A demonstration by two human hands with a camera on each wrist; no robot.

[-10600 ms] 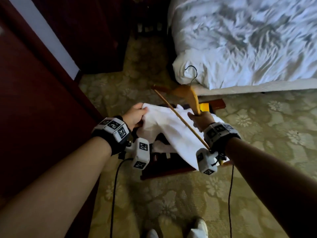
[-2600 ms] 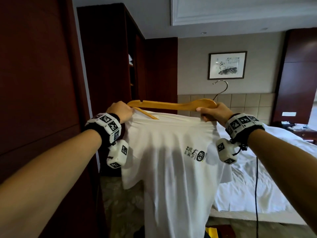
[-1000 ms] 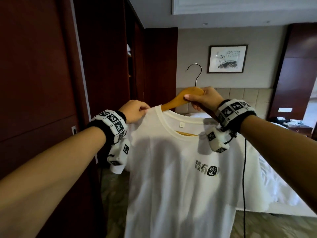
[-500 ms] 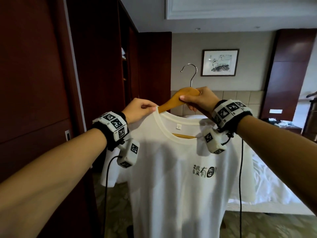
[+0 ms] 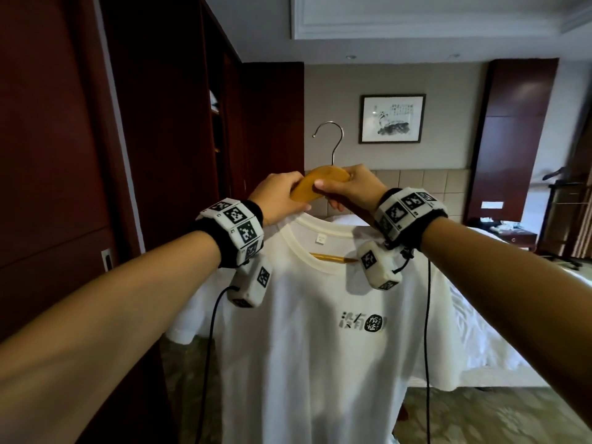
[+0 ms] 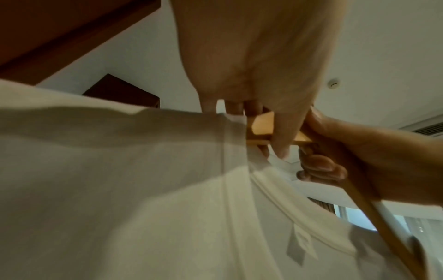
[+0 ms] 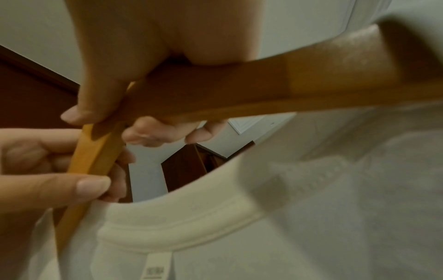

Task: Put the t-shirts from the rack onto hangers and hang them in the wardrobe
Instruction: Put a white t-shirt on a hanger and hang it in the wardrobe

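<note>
Hanging in mid-air before the dark wooden wardrobe (image 5: 166,129), the white cotton t-shirt (image 5: 307,347) with its ribbed round collar drapes smoothly from a curved, glossy wooden hanger (image 5: 320,184) topped by a thin metal hook (image 5: 333,136). The left hand (image 5: 278,197) pinches the hanger's left shoulder; the right hand (image 5: 352,190) grips its crown, fingers curled under. Behind lies a rumpled white bed (image 5: 480,315).

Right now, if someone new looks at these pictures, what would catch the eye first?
First, the white t-shirt held up in the middle, hanging on a wooden hanger. The left hand and right hand both grip the hanger's top, under its metal hook. A framed picture hangs on the wall behind.
</note>
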